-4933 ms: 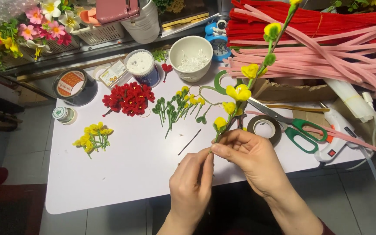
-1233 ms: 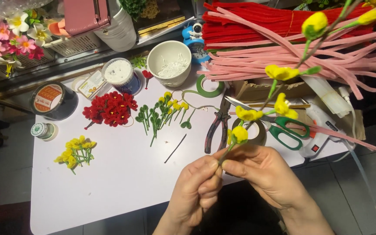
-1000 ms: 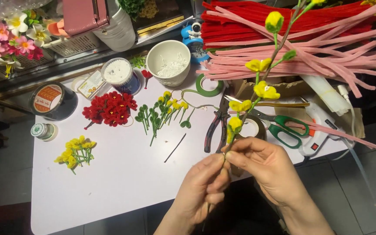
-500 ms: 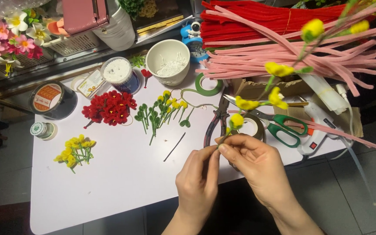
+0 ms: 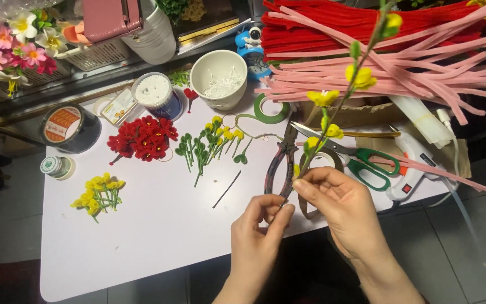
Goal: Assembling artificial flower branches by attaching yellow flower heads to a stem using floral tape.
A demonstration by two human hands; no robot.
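White counter (image 5: 142, 236) is carrying craft supplies. Both hands, right hand (image 5: 341, 205) and left hand (image 5: 262, 225), are pinching the stem (image 5: 333, 121) base; at 1 o'clock its top-heavy tip is risking bending.

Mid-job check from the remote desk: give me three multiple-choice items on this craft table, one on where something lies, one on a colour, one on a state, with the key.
1. Where do the green-handled scissors lie?
A. Right of the pliers, near the right hand
B. Beside the tape tin at the left edge
C. Inside the white bowl

2. What colour are the blooms on the flower stem in the right hand?
A. Red
B. Yellow
C. Pink

3. How are the scissors' blades?
A. Shut tight
B. Wrapped in tape
C. Apart

Key: 1 A, their handles sit just right of the pliers on the white table. 2 B, yellow blooms line the green stem, unlike the red flower cluster. 3 C, the two blades spread toward the pliers. The left hand pinches at the stem's base.
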